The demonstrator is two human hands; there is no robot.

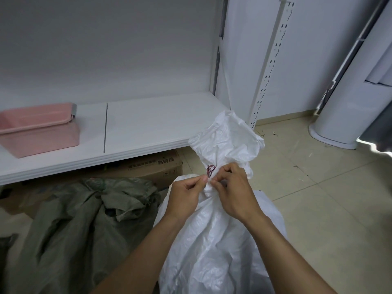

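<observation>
Head view: a white plastic bag [214, 240] stands on the tiled floor [322, 187] near the person, just right of centre, its body full and crinkled. Its neck is gathered tight, and the loose top flares up above the gather, in front of the right end of a white shelf [148, 128]. A small red-and-white tie [210, 170] shows at the gather. The left hand [186, 194] pinches the gathered plastic from the left with thumb and forefinger, the other fingers curled in. The right hand [233, 187] grips the neck from the right, fingers bent, fingertips meeting those of the left hand at the knot. Whether either hand pinches the tie itself or only plastic cannot be told.

On the shelf at far left sits a pink plastic basin [40, 128]. Under the shelf lies a cardboard box [157, 166] with printed characters. Left of the bag, a grey-green woven sack [84, 219] lies crumpled on the floor. A perforated white upright [269, 66] rises behind the bag, and a white cylindrical unit [343, 115] stands at far right.
</observation>
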